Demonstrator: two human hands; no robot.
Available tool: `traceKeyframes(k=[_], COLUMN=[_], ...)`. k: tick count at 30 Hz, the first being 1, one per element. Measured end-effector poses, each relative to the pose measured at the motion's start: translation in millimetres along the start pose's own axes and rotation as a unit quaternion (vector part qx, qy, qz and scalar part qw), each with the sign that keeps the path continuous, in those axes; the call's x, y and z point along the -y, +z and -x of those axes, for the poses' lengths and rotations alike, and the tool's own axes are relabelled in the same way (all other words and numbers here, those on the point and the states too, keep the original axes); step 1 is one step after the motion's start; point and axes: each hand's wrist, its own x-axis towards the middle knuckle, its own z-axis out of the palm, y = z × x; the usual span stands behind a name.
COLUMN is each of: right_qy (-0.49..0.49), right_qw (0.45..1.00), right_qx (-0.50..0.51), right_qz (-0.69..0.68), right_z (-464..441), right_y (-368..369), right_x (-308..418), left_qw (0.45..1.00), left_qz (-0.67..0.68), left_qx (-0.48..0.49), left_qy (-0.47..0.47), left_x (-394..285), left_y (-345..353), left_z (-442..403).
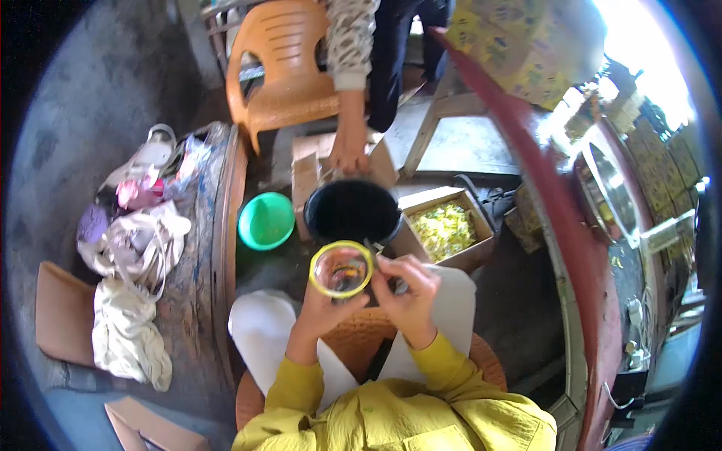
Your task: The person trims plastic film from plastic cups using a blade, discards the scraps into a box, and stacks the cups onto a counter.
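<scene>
My left hand (322,310) is wrapped round a clear round tub with a yellow rim (341,269), its open top facing up. Some dark and orange-coloured bits show inside it, too blurred to name. Close against the tub's right side, my right hand (410,292) is closed in a pinch on a thin greyish tool (370,246), whose kind I cannot make out. Just beyond the tub stands a black basin (353,214), its inside dark.
Another person's hand (350,150) reaches down into a cardboard box (304,169) behind the basin. Left of it sits a green bowl (266,221). On the right, a cardboard box (481,252) holds yellow-green shreds. An orange chair (284,68) stands behind; bags (139,248) lie on a wooden table (203,301).
</scene>
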Motion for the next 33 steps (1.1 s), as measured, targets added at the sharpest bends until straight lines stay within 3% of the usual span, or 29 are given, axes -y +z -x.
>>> traceKeyframes(k=[4,16,26,33], right_qy=[0.02,0.007,0.002,-0.028], right_qw=[1.0,0.998,0.995,0.99], right_qx=[-0.02,-0.069,-0.098,-0.136], right_qz=[-0.001,0.009,-0.016,-0.021], right_z=[0,-7,-31,-37], right_y=[-6,-17,-28,-31], right_x=[9,5,11,18], left_qw=[0.996,0.987,0.977,0.978], left_qz=[-0.05,-0.102,-0.176,-0.134], left_qx=[-0.061,-0.111,-0.082,-0.092], left_qy=[-0.034,0.055,0.092,0.128], left_x=[6,-5,-26,-42], left_y=[11,43,51,54], left_z=[3,-12,-34,-46])
